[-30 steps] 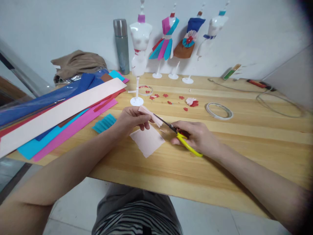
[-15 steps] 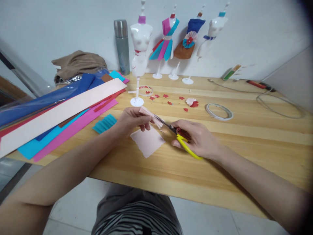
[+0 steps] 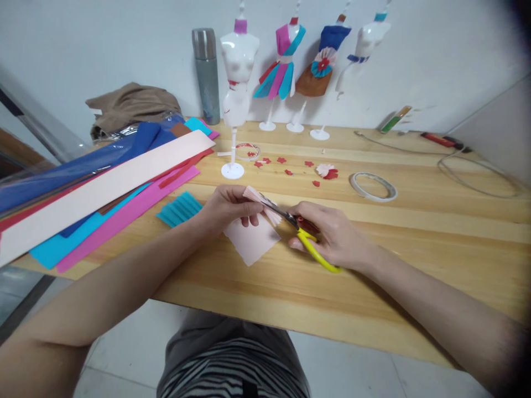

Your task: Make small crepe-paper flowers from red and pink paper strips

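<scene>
My left hand (image 3: pixel 234 209) pinches a folded pale pink paper piece (image 3: pixel 274 215) between thumb and fingers. Closed round the yellow handles of the scissors (image 3: pixel 314 251) is my right hand (image 3: pixel 334 235). The dark blades lie across the pink piece, close to my left fingertips. Beneath it, a flat pale pink sheet (image 3: pixel 252 243) rests on the wooden table (image 3: pixel 373 287). A pleated teal paper (image 3: pixel 179 209) lies just left of my left hand, partly behind my wrist.
Behind my hands a bare white mannequin (image 3: pixel 238 99) stands near a grey bottle (image 3: pixel 207 83). Dressed mannequins line the wall. Coloured paper strips (image 3: pixel 112 182) cover the left side. Small red flowers, a tape roll (image 3: pixel 373 187) and a cable (image 3: pixel 468 179) lie farther back.
The pink piece has shifted slightly right with my left hand, and its lower end is more fanned out. My right hand and the scissors have moved slightly left.
</scene>
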A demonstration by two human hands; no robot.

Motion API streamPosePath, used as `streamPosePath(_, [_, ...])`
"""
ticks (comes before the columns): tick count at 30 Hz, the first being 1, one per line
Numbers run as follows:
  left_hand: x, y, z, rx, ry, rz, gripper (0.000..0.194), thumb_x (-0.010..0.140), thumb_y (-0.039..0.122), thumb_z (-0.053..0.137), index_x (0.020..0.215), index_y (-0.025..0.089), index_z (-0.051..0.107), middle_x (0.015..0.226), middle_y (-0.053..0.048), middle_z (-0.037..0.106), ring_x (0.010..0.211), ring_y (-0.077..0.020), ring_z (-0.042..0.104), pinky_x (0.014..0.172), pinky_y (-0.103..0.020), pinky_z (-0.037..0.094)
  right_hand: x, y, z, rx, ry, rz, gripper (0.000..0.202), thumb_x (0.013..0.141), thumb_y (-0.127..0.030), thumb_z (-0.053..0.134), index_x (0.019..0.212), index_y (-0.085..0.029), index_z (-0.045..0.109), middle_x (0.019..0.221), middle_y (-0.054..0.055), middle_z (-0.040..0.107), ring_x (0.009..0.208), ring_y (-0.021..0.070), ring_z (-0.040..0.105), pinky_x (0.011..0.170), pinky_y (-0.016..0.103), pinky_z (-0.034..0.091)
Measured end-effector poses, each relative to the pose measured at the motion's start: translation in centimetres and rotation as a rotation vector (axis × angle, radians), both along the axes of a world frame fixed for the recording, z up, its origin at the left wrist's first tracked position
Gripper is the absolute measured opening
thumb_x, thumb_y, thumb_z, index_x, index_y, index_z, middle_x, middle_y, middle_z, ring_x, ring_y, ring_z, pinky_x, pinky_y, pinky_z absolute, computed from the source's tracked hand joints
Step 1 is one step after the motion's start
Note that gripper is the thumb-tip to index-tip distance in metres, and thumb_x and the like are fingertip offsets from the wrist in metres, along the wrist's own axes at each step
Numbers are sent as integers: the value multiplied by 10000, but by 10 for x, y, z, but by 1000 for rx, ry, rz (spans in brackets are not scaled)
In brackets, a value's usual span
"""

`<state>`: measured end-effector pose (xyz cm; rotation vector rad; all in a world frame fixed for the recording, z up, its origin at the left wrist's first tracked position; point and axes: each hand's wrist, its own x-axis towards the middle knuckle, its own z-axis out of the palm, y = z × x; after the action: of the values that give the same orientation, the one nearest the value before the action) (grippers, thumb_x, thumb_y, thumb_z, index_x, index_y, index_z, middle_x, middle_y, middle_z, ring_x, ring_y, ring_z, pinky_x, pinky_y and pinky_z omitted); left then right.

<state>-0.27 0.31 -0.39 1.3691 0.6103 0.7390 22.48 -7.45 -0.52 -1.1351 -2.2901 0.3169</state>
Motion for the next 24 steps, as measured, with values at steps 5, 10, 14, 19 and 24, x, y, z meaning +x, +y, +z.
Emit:
streamPosePath(5, [1, -1, 1, -11, -30, -27, 187, 679, 299, 814, 660, 136, 726, 549, -12, 669, 472, -60, 540, 476, -174, 407, 0, 3, -6, 7, 10, -20, 400, 925, -579, 524, 928, -186, 597, 647, 6, 537, 535, 138, 486, 491, 266, 370])
streamPosePath(10, [1, -2, 2, -53, -24, -20, 241, 653, 346, 829, 661, 130, 722, 547, -17, 664, 482, -68, 544, 475, -183, 397, 0, 2, -5, -42, 7, -85, 446, 929, -613, 487, 920, -190, 631, 626, 26, 572, 513, 147, 504, 491, 278, 390])
streamPosePath(14, [2, -1, 3, -74, -43, -6, 255, 640, 352, 832, 658, 126, 715, 553, -21, 664, 487, -73, 552, 475, -188, 395, 4, 5, -3, -70, -4, -198, 482, 895, -642, 511, 914, -179, 647, 612, 28, 595, 497, 149, 510, 484, 278, 387])
streamPosePath(19, [3, -3, 7, -103, -53, 22, 243, 614, 327, 837, 634, 128, 699, 535, -15, 652, 471, -71, 541, 456, -187, 378, 19, 12, -4, -125, -238, -423, 357, 875, -391, 589, 1145, -169, 657, 710, 78, 702, 572, 213, 618, 536, 312, 424])
streamPosePath(24, [3, -4, 7, -121, -29, 36, 259, 619, 343, 832, 654, 120, 704, 551, -13, 646, 478, -67, 536, 461, -190, 376, 37, 13, -1, -138, -355, -315, 421, 851, -254, 570, 1258, -170, 640, 841, 141, 754, 662, 287, 677, 578, 373, 467])
